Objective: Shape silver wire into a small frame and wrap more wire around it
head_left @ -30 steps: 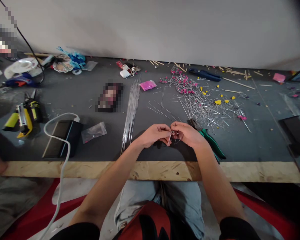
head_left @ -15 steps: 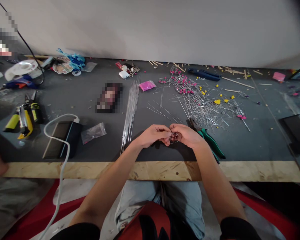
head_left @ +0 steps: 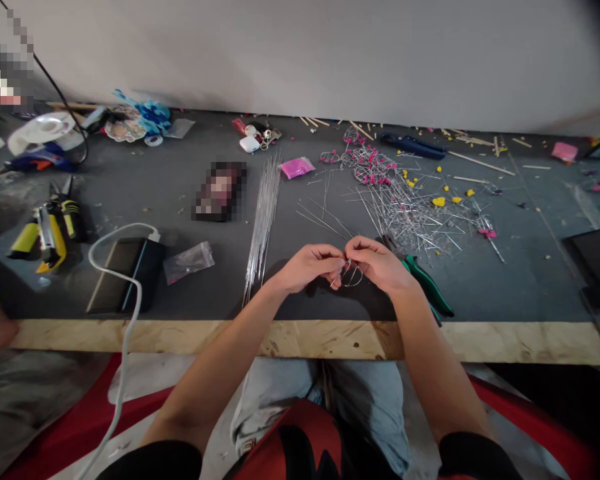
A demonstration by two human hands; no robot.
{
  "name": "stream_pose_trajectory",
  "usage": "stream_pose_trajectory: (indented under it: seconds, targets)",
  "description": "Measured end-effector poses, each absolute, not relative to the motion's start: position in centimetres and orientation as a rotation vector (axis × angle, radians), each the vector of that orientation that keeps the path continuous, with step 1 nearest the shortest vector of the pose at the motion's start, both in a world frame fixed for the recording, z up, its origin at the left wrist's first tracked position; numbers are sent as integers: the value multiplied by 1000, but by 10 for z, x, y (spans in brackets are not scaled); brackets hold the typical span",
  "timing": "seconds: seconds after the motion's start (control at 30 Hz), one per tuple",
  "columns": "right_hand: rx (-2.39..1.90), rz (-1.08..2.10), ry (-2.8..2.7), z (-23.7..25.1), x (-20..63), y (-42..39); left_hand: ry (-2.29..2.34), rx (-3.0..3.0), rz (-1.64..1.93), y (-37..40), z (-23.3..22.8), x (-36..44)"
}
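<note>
Silver wire loop [head_left: 353,286] sat pinched in the left hand [head_left: 315,268] and right hand [head_left: 376,264] over the table [head_left: 220,293]; bending seemed the step; the next move likely needed a steady pinch

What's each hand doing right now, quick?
Left hand: closed, fingertips pinching bent wire.
Right hand: closed, fingertips pinched at the same wire, close beside the left.

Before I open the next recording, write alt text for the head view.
A person's left hand and right hand pinch a looped wire over a dark worktable. Straight wires lie to the left, green-handled pliers to the right, a wire heap beyond.
</note>
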State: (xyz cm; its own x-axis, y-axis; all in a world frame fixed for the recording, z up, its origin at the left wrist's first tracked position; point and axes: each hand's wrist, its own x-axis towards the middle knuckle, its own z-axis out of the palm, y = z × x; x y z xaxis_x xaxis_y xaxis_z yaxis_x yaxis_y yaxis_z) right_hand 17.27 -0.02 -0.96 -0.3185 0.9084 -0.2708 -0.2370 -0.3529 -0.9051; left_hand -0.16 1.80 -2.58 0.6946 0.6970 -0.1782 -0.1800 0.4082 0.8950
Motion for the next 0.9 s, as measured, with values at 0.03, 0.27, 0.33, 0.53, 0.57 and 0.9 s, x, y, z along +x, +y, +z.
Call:
stream_pose_trajectory:
  seconds: [0.03,0.27,0.33,0.53,0.57,0.9]
  targets:
    - [-1069,1789,-1006,-9,173,0,588,1016,597,18,-26,-2]
    - [-1101,1950,-852,-12,173,2,570,995,621,19,-27,-2]
    - [-1081,1998,-830,-13,172,1,573,964,644,20,-26,-3]
    - [-1092,1947,-870,-14,172,1,587,944,607,19,-27,-3]
    - [-1100,1937,-872,-13,172,1,585,954,597,19,-28,-2]
    - [-1137,1756,-1028,-10,171,-1,633,989,620,19,-30,0]
